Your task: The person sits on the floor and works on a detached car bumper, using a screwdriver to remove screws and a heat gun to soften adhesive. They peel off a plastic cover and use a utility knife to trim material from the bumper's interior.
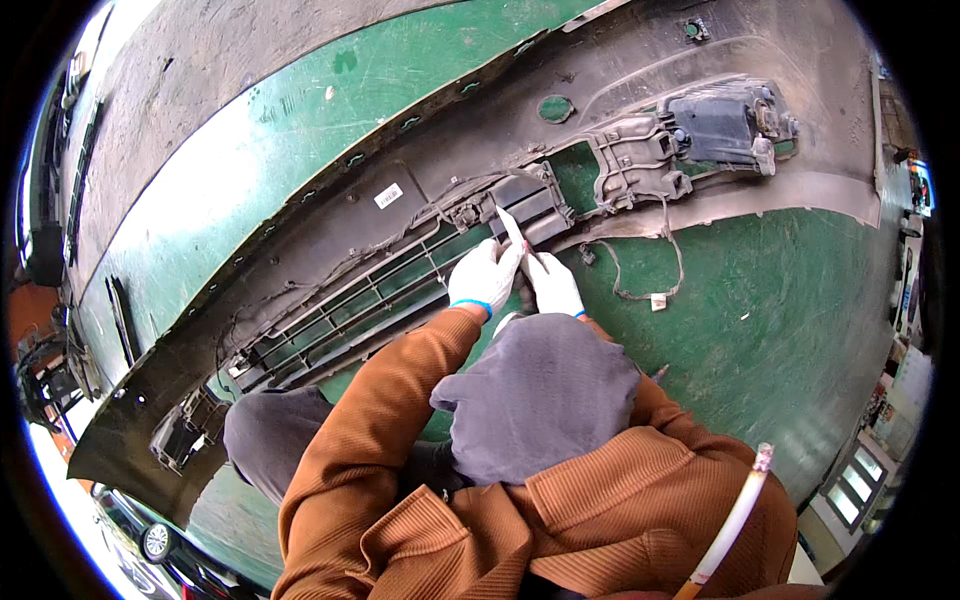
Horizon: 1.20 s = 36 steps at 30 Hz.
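My left hand (480,275), in a white glove, pinches a white flat strip (510,225) over the middle of the bumper's inner side. My right hand (550,285), also gloved, is closed beside it at the strip's lower end, by a small red spot. The large dark, dusty bumper (330,220) lies inner side up on the green floor (740,320). Under the strip is a dark panel (530,200) beside a long slatted grille (370,300). A wiring harness (620,280) loops out to the right, below a bracket (630,165) and a grey housing (725,130).
My grey-clad knee (265,435) is left of my arms. A cigarette (730,510) juts in at lower right. Another dark panel (120,315) is at far left, a car (160,545) lower left, and assorted items (890,420) line the right edge.
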Tool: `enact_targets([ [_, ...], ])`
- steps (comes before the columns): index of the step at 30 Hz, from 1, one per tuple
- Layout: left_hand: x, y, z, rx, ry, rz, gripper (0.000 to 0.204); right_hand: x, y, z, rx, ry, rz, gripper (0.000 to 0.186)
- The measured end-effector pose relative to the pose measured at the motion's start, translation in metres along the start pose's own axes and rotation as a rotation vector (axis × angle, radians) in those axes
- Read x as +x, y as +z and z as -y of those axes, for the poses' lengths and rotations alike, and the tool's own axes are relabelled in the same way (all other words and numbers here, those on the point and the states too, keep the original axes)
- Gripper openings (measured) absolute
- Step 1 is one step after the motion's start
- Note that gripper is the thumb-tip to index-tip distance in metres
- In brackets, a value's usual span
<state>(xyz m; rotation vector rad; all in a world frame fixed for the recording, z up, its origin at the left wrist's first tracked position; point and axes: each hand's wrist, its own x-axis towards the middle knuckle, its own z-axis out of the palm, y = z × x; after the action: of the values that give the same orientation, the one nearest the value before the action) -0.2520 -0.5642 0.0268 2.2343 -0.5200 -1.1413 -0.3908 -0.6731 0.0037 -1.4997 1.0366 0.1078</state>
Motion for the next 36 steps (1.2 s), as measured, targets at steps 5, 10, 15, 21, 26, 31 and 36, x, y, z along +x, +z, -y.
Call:
enact_targets([
  [5, 0.005, 0.001, -0.011, 0.042, -0.036, -0.002, 0.068, 0.002, 0.0, 0.004, -0.081, -0.039, -0.072, 0.044],
  [10, 0.005, 0.007, -0.004, 0.047, -0.024, -0.017, 0.065, 0.008, 0.0, -0.004, -0.339, -0.257, -0.022, 0.033],
  [15, 0.006, 0.007, -0.004, 0.048, -0.003, -0.002, 0.063, 0.013, -0.002, -0.026, -0.568, -0.503, -0.05, 0.029],
  [21, 0.013, 0.009, 0.002, 0.063, -0.033, -0.003, 0.064, 0.002, 0.002, 0.018, -0.149, 0.065, -0.036, 0.043],
  [26, 0.012, 0.013, -0.005, 0.081, -0.042, -0.024, 0.062, 0.02, -0.012, -0.001, -0.287, 0.017, -0.015, 0.052],
  [31, 0.011, 0.024, 0.004, 0.105, -0.038, -0.101, 0.06, 0.016, -0.011, 0.025, -0.486, -0.001, 0.015, 0.052],
  [36, 0.002, 0.019, -0.016, 0.182, 0.028, -0.112, 0.064, 0.021, -0.011, 0.008, -0.513, -0.076, 0.011, 0.046],
])
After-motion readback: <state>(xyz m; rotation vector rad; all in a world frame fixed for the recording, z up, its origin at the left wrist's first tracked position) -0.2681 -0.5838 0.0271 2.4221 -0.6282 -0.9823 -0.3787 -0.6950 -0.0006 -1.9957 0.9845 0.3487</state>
